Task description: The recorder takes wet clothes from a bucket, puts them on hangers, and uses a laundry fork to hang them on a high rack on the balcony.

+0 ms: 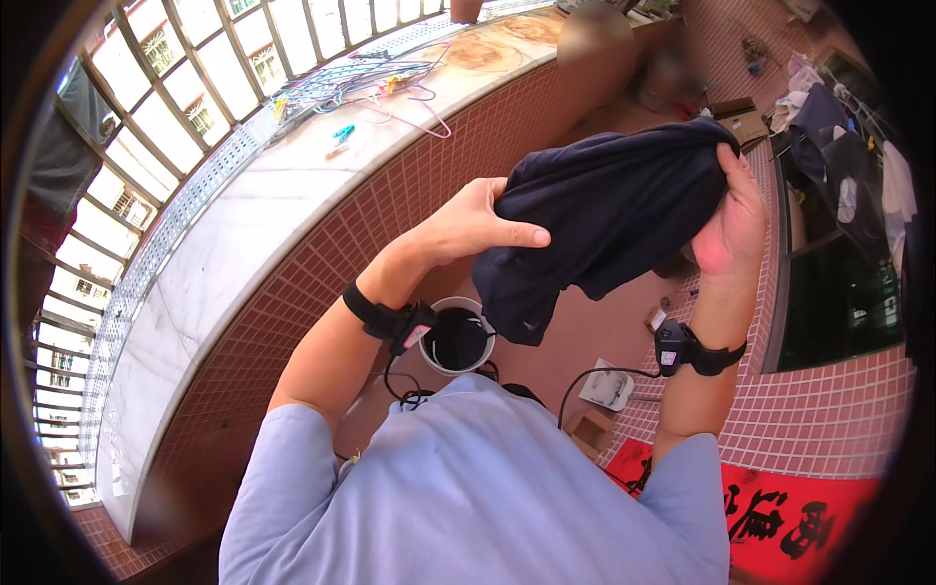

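Note:
A dark navy garment (pixel 614 210) is stretched between my two hands at chest height, its lower end hanging down in folds. On its left side, my left hand (pixel 485 222) grips the cloth, thumb lying across the front and the other fingers hidden behind. My right hand (pixel 733 216) holds the upper right end, with the thumb near the top edge and the fingers behind the fabric. What kind of garment it is, I cannot tell. Beneath my left wrist, a white bucket (pixel 426 353) with dark contents stands on the floor.
Tangled wire hangers (pixel 366 83) and blue clothes pegs (pixel 343 132) lie on the marble ledge (pixel 210 229) at left, below a barred window. Clothes (pixel 829 146) hang at the right. A cardboard box (pixel 591 431) and a red banner (pixel 780 517) are at lower right.

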Demonstrator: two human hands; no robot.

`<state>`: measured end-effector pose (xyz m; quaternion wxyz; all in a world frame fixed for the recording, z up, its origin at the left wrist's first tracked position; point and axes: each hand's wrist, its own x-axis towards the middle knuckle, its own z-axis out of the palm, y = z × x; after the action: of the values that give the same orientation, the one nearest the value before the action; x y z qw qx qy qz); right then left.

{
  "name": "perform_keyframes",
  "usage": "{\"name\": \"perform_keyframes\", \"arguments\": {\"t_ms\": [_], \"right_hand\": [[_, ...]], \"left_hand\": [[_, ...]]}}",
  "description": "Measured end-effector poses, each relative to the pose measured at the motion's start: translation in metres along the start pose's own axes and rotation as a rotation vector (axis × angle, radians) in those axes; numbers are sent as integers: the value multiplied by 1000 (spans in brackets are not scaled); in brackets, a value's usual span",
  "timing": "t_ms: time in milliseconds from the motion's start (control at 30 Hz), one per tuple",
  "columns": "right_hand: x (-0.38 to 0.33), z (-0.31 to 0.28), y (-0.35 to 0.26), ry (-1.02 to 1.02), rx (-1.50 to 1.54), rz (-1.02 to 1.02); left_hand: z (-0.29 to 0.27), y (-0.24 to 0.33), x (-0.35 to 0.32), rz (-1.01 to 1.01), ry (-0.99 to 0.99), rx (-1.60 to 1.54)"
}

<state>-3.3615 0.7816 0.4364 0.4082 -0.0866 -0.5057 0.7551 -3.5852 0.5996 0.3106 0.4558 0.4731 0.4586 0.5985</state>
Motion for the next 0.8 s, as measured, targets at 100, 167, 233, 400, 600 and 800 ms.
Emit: {"name": "perform_keyframes", "arguments": {"t_ms": [100, 167, 233, 400, 600, 800], "right_hand": [[7, 14, -19, 32, 36, 38], [7, 21, -28, 7, 118, 75], [6, 26, -36, -10, 123, 61], [4, 29, -58, -96, 178, 26], [6, -2, -75, -23, 66, -187], [-15, -82, -39, 425, -530, -227]], "left_hand": [[1, -6, 2, 50, -91, -161], [-2, -17, 3, -94, -82, -88], [5, -36, 2, -8, 21, 270], [52, -91, -30, 85, -187, 710], [64, -88, -20, -279, -307, 395], [21, -36, -20, -344, -123, -456]]}}
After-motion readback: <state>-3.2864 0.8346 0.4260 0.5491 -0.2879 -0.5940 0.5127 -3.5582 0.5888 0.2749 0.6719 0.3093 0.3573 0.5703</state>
